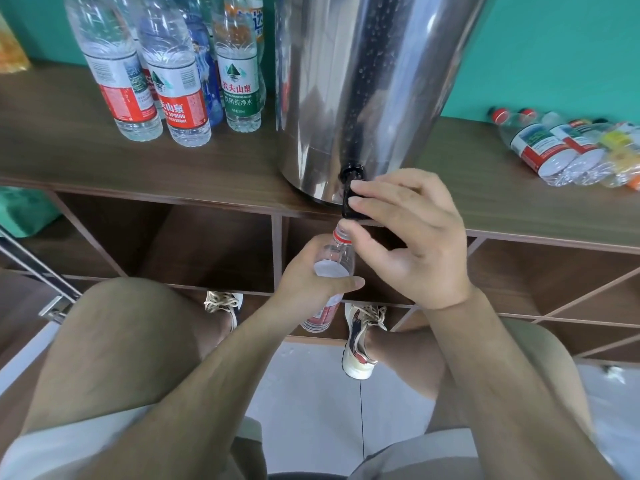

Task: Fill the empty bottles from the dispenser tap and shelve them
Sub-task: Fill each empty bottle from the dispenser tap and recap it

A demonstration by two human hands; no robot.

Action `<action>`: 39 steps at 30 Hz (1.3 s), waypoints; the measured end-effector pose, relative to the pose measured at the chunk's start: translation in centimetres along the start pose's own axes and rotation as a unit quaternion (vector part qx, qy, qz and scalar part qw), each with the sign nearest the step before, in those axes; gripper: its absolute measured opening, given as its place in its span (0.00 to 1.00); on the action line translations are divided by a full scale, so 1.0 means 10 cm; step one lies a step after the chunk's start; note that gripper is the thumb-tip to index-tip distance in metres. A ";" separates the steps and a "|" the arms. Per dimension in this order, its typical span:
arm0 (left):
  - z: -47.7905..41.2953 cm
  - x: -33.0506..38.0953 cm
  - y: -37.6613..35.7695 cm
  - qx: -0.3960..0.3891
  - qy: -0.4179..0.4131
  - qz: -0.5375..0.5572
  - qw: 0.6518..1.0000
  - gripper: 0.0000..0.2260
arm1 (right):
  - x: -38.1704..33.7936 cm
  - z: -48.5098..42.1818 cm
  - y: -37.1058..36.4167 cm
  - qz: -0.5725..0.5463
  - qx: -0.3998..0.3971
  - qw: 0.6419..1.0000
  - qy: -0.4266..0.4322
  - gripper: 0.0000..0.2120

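A large steel dispenser [367, 84] stands on the wooden shelf top [214, 168], its black tap [351, 199] jutting over the front edge. My right hand [412, 237] pinches the tap lever with fingertips and thumb. My left hand [311, 275] grips a clear, uncapped bottle with a red label [334, 258] directly under the tap, its open neck touching the spout. Water shows inside the bottle near my thumb. Several filled bottles [173, 71] stand upright to the left of the dispenser. Several empty capped bottles [568, 150] lie on their sides at the right.
Open wooden cubbies [207, 251] sit below the shelf top, with diagonal dividers at the right. A teal wall is behind. My knees and shoes are close to the cabinet on a pale tiled floor [311, 393]. A metal bar [38, 268] slants at the left.
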State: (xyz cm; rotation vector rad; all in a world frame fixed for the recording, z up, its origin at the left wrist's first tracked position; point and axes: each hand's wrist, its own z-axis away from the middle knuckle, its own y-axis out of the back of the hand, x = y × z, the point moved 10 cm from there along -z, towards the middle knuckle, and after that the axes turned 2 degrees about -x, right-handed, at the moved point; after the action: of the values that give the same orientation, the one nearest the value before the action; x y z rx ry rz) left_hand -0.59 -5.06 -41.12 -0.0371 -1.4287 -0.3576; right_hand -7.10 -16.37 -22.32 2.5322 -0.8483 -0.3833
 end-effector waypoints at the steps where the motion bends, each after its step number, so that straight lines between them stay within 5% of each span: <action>1: 0.00 0.01 0.00 -0.001 -0.001 -0.004 1.000 0.33 | 0.02 0.00 0.01 -0.005 0.003 1.000 -0.011 0.08; 12: 0.00 0.02 -0.05 -0.010 0.003 -0.027 1.000 0.31 | 0.21 -0.02 -0.03 -0.074 -0.025 0.991 -0.110 0.11; 23: 0.01 0.00 0.01 -0.004 0.015 -0.019 1.000 0.27 | 0.33 0.01 0.02 -0.141 -0.037 0.977 -0.156 0.02; 29: 0.00 -0.05 -0.01 -0.007 0.014 -0.022 1.000 0.29 | 0.40 0.05 0.00 -0.187 -0.042 0.970 -0.153 0.18; 39: -0.03 -0.06 -0.01 -0.004 0.013 -0.030 0.999 0.31 | 0.39 0.06 -0.01 -0.187 -0.029 0.969 -0.158 0.17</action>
State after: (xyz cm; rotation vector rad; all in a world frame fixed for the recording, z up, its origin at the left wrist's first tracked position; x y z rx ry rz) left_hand -0.41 -5.06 -41.79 0.0035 -1.4051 -0.4131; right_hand -4.24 -18.93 -23.39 2.6105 -0.4468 -0.9384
